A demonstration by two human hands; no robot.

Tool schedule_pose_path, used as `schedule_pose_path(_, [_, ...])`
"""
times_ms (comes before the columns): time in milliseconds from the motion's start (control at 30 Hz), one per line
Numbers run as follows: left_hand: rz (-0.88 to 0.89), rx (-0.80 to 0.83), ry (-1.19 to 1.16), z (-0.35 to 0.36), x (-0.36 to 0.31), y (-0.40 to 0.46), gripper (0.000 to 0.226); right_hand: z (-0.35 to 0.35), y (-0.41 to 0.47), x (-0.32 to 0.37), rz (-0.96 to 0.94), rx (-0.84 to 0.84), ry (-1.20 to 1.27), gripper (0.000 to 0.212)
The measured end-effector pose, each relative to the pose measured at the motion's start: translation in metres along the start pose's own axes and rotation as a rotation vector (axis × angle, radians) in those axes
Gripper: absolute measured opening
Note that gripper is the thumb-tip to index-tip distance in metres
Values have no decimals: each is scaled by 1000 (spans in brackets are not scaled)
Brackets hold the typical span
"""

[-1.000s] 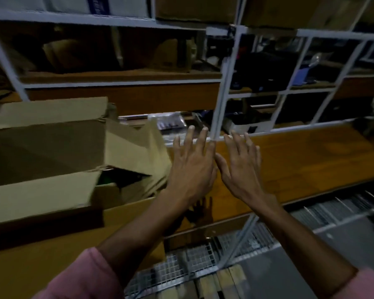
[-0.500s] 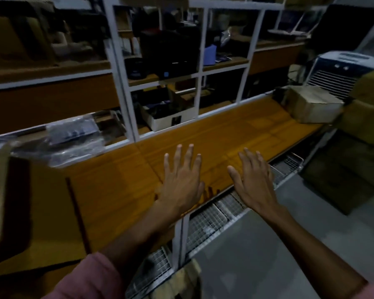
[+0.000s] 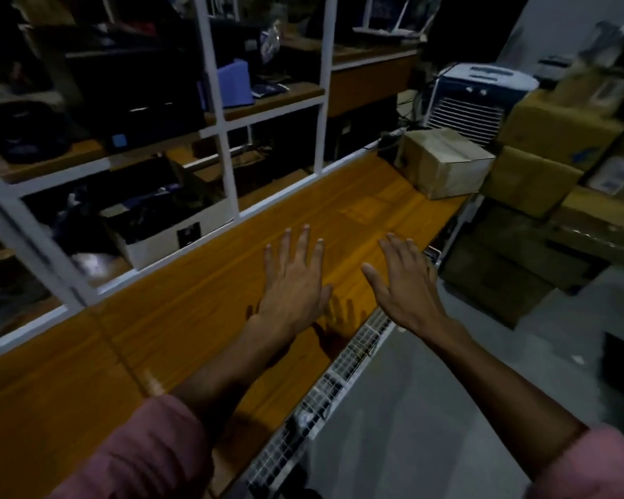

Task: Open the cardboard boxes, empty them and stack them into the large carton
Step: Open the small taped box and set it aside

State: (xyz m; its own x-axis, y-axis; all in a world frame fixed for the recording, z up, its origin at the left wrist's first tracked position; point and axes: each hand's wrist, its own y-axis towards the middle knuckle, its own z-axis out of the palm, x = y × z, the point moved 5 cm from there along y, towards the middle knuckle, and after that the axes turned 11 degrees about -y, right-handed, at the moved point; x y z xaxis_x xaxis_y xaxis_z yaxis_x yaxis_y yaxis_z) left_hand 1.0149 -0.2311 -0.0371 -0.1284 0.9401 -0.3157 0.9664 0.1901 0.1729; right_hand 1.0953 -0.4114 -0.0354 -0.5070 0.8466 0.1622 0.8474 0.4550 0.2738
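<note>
hands: our left hand [image 3: 292,282] and right hand [image 3: 404,282] are both spread flat, holding nothing, over the bench [image 3: 181,318]
step: we're between boxes, reckon
next: reach for the taped cardboard box [image 3: 444,162] at the bench's far end

1. Sitting closed at the far right end of the wooden shelf board [image 3: 231,318]: small cardboard box [image 3: 444,162], pale brown, flaps down and taped along the top seam, standing flat and turned slightly askew to the board's edge.
2. Standing stacked just beyond that end of the board, on the right: larger cardboard cartons [image 3: 541,163], tan, closed, piled one on another, one showing a white label.
3. Lying well apart from both bare hands, untouched.
</note>
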Motion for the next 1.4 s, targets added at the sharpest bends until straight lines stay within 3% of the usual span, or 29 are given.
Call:
schedule_pose_path(267, [62,-40,49,48,-14,142,81,27,122,-97,38,-39,29,87])
schedule_pose_path(567, [32,-97,6,187,-88,385,80,126,330,-296,-25,-151,89,85])
schedule_pose_path(667, [-37,-3,-39,231,-130,469,82,151,396,-367,13,-106,83,92])
schedule_pose_path(867, [0,126,-27,282,-200,588,82,167,482,-470,80,-47,137,91])
schedule_pose_path(1133, [49,90,-80,325,-243,682,81,185,556,-550,109,-55,58,81])
schedule_pose_path(1267, [6,161,-95,340,-239,705,78,192,577,-569,152,21,10,71])
schedule_pose_path(1400, [68,159,-195,348,-238,711,78,199,578,-578,154,86,-90,79])
